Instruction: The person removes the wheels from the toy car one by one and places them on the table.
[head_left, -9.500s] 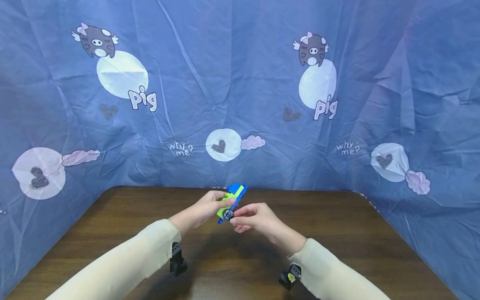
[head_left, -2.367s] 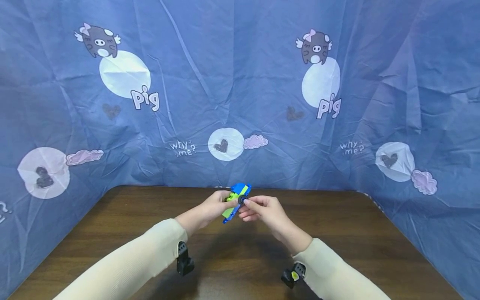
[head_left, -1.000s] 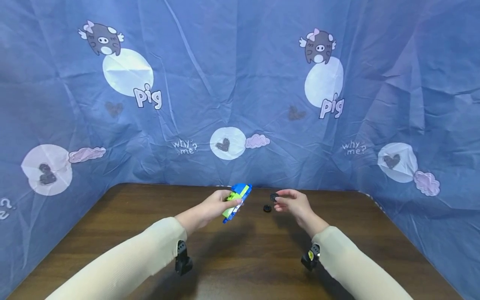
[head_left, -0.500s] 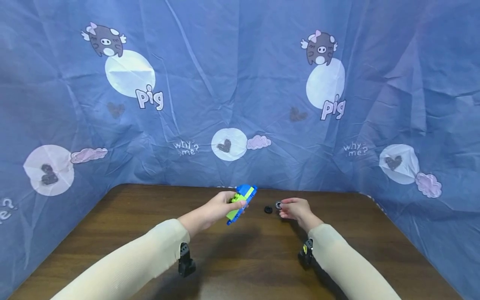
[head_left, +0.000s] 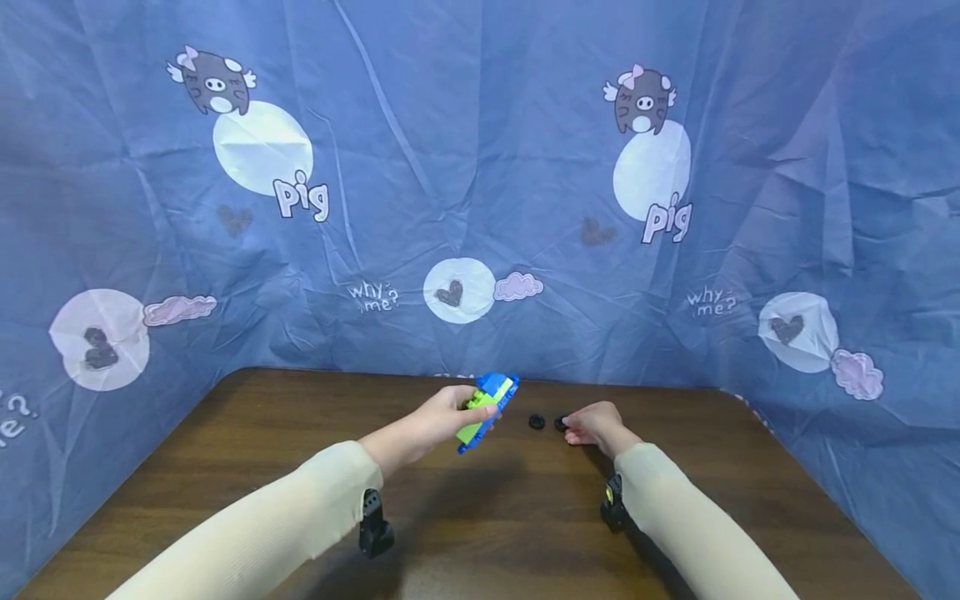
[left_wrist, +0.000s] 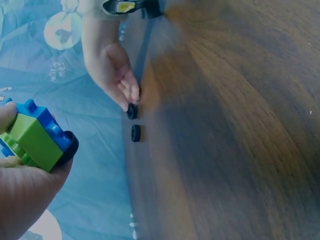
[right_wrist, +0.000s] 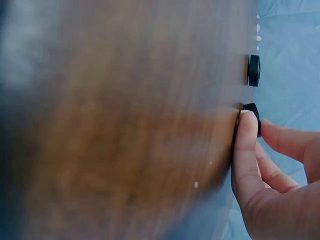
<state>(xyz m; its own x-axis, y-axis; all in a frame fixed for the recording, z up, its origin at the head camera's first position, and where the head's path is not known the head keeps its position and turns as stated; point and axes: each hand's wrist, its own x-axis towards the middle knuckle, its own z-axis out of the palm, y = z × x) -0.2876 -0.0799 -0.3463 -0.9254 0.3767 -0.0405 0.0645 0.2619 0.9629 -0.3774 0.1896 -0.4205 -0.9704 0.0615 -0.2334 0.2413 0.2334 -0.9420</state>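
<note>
My left hand (head_left: 435,417) holds a blue and lime-green toy brick vehicle (head_left: 480,399) tilted above the table, thumb across its side. In the left wrist view a black wheel (left_wrist: 73,146) shows at the vehicle's far edge. Down at the tabletop, my right hand (head_left: 600,425) pinches a small black wheel (right_wrist: 253,111) between thumb and fingers. It sits tilted, its edge at the wood. Just left of it, a second black wheel (head_left: 537,422) lies flat on the table, touched by neither hand.
The brown wooden table (head_left: 465,533) spreads in front of me. A blue printed curtain (head_left: 525,167) hangs close behind its back edge and along both sides. Black wrist cameras (head_left: 375,525) hang below both cuffs.
Earlier, my right hand gripped a wheel at the vehicle's side. It has since carried a wheel right and down to the table, beside the other wheel. The left hand still holds the vehicle.
</note>
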